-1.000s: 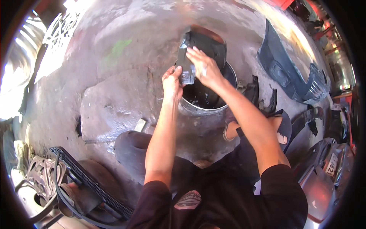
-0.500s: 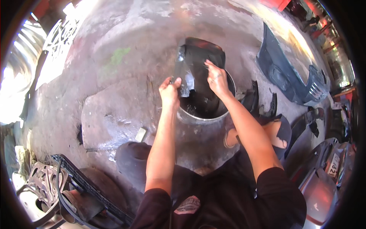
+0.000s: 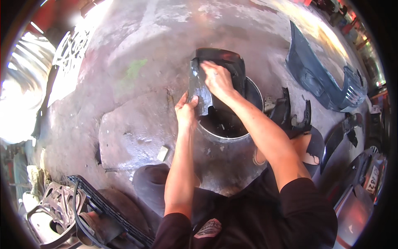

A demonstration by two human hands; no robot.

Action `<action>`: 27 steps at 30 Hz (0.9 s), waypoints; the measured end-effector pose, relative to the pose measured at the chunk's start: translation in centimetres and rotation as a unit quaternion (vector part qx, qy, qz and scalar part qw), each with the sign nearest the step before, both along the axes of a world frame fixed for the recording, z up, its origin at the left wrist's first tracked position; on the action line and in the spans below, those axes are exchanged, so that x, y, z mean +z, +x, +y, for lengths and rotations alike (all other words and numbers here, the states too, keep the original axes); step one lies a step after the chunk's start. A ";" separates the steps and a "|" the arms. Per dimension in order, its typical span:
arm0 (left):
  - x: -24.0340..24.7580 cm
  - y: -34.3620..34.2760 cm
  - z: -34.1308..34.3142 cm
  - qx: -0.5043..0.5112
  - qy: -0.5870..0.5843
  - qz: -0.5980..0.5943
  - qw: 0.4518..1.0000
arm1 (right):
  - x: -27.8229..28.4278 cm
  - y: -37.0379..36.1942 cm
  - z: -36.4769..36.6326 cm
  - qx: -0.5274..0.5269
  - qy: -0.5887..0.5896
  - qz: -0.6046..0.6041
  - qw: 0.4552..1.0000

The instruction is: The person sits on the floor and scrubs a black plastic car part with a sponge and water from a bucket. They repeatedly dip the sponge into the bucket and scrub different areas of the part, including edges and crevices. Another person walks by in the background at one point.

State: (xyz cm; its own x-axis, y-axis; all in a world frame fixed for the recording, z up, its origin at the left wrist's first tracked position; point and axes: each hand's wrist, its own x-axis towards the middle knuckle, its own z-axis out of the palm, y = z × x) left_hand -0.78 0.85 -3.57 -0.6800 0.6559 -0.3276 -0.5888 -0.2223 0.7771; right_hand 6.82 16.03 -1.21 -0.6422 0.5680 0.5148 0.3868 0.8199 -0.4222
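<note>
My left hand (image 3: 186, 108) grips the lower left edge of a black, wet-looking plastic panel (image 3: 200, 89), thumb on top. The panel is held tilted over a round metal-rimmed basin (image 3: 226, 139) on the floor. My right hand (image 3: 218, 81) presses on the panel's upper face, its fingers together and their tips blurred by motion. Whatever lies under those fingers, if anything, is hidden. Dark contents with small pale specks show in the basin below the panel.
A small pale block (image 3: 163, 153) lies on the floor left of my arm. Black curved pieces (image 3: 283, 110) lie right of the basin, with a blue-grey bumper (image 3: 313, 79) beyond. A black grille (image 3: 110, 207) is at lower left, a silver vehicle part (image 3: 352, 218) at lower right.
My right hand has moved left and a little up across the panel. My left hand keeps its hold on the edge. The whole view has shifted slightly.
</note>
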 end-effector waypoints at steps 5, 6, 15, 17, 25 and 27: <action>-1.0 0.2 -0.4 0.007 0.030 0.022 0.999 | -1.1 -0.2 2.4 0.064 0.014 -0.023 0.998; -1.1 0.4 -0.5 0.007 0.029 0.032 0.999 | -1.5 1.6 2.9 0.055 0.014 -0.022 0.998; 0.6 0.6 -0.4 -0.008 -0.018 0.011 1.000 | -1.9 4.4 -5.5 0.069 -0.099 0.094 0.988; 0.8 -0.1 -0.6 -0.010 -0.011 0.015 1.000 | -1.6 5.2 -5.6 0.090 -0.099 0.074 0.988; 0.3 0.9 0.0 -0.004 -0.034 0.037 0.999 | -0.9 -0.9 1.3 0.021 0.073 -0.043 0.996; -0.2 1.2 0.2 0.032 -0.015 0.072 0.997 | -1.2 -0.2 2.4 0.067 0.076 -0.035 0.994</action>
